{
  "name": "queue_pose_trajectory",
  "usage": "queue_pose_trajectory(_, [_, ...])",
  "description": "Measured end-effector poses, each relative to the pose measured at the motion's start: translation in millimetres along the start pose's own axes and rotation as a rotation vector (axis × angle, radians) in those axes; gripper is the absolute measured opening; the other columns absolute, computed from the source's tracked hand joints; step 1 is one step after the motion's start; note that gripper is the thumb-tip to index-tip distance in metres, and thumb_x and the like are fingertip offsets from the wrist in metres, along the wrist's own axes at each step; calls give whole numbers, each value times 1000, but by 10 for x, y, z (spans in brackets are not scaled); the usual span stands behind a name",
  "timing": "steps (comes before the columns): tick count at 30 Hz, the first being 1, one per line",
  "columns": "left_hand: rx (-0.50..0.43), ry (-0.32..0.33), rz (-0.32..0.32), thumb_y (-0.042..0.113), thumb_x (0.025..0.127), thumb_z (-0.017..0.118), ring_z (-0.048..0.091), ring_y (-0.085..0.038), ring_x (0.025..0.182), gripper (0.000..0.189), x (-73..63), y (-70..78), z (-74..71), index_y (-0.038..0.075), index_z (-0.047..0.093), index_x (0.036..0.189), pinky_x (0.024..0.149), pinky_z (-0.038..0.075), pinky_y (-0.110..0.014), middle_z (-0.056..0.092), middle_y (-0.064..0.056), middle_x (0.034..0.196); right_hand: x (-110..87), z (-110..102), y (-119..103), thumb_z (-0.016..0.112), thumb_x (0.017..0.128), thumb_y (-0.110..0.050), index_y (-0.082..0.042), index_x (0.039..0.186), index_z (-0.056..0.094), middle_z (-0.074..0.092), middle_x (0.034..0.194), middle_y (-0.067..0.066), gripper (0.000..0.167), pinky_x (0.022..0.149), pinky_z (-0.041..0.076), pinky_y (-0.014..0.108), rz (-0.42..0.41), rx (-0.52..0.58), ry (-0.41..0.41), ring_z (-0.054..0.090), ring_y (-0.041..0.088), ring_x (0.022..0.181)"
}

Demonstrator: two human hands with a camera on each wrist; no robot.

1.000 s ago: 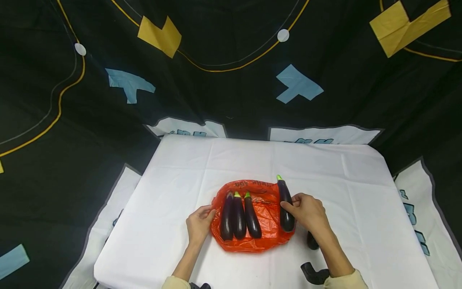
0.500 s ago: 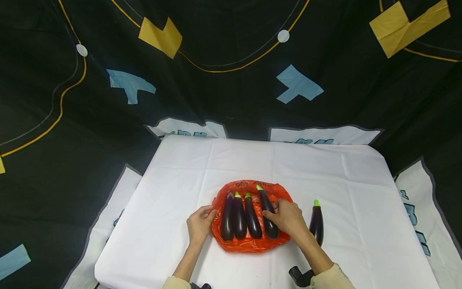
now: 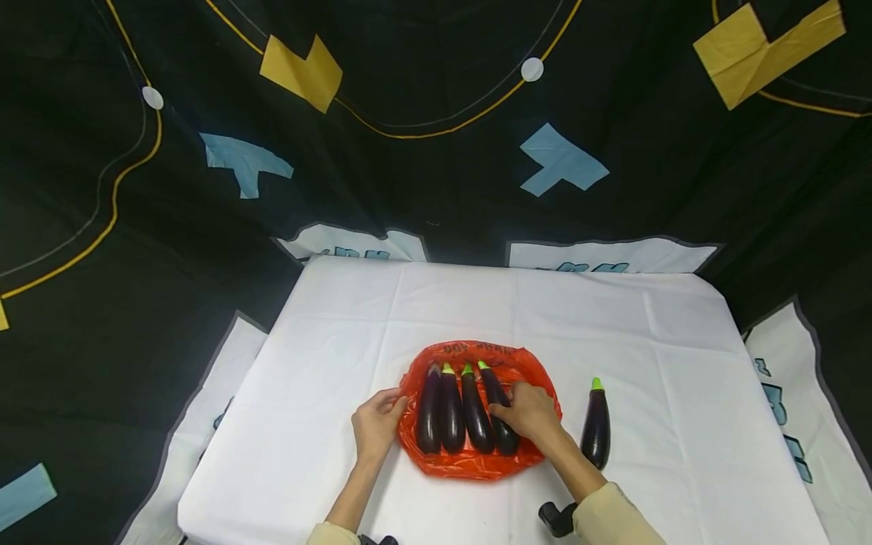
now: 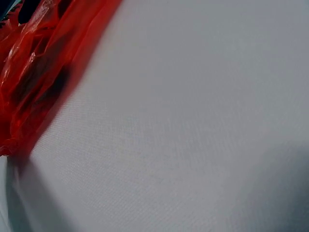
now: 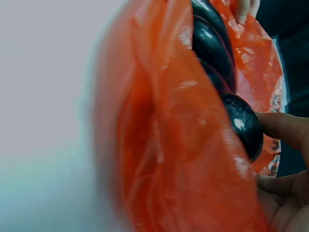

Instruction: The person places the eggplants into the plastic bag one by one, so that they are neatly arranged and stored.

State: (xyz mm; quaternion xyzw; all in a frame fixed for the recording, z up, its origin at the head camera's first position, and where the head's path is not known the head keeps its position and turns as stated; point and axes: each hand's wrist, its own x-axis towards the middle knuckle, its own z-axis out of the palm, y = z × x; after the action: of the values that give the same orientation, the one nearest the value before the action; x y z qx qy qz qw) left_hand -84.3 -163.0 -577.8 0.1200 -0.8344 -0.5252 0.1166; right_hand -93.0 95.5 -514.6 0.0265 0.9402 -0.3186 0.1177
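Observation:
A red plastic bag point(image 3: 470, 468) lies spread with its mouth up on the white table. Side by side in it are three dark purple eggplants point(image 3: 451, 412). Another eggplant point(image 3: 493, 390) rests along their right side, its green tip pointing away. The right hand point(image 3: 534, 412) holds that one between thumb and fingers; in the right wrist view its rounded end point(image 5: 244, 124) shows past the bag's edge. At the bag's left rim the left hand point(image 3: 375, 428) pinches the plastic. In the left wrist view only the bag point(image 4: 43, 82) and cloth appear, not the hand.
One more eggplant point(image 3: 596, 430) lies on the white tablecloth point(image 3: 681, 363), right of the bag and near the right forearm. A black curtain point(image 3: 409, 189) with taped shapes hangs behind the table. Black wrist mounts point(image 3: 557, 521) sit at the sleeves.
The right hand has carried an eggplant leftward from the bag's right edge and lowered it beside the three others. The left hand has stayed at the rim.

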Motion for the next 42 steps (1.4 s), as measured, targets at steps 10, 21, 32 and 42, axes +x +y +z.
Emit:
queue_pose_trajectory(10, [-3, -13, -15, 9, 80, 76, 69, -15, 70, 12, 1, 10, -3, 10, 75, 91, 59, 53, -20, 72, -5, 81, 43, 113, 19, 80, 76, -30, -7, 70, 52, 46, 58, 2, 36, 45, 37, 26, 28, 13, 10, 47, 18, 55])
queue_pose_trajectory(21, [-21, -14, -16, 10, 80, 76, 69, -14, 70, 11, -1, -7, 7, 11, 75, 91, 59, 53, -20, 72, -4, 80, 50, 187, -10, 78, 77, -32, -9, 65, 52, 48, 56, 3, 37, 45, 36, 30, 57, -53, 16, 49, 21, 53])
queue_pose_trajectory(32, [-33, -18, 1, 9, 79, 77, 68, -13, 68, 11, 11, -18, 31, 10, 75, 90, 57, 53, -20, 72, -4, 80, 65, 261, -3, 76, 80, -27, -7, 65, 54, 48, 56, 4, 33, 42, 40, 28, 48, -64, 23, 51, 19, 50])
queue_pose_trajectory(42, [-55, -30, 19, 8, 79, 76, 69, -18, 68, 11, 0, 4, 39, 7, 75, 91, 54, 52, -18, 72, -9, 81, 77, 276, -28, 76, 80, -25, -9, 59, 51, 49, 56, 5, 37, 43, 40, 29, 10, -114, 20, 51, 20, 51])
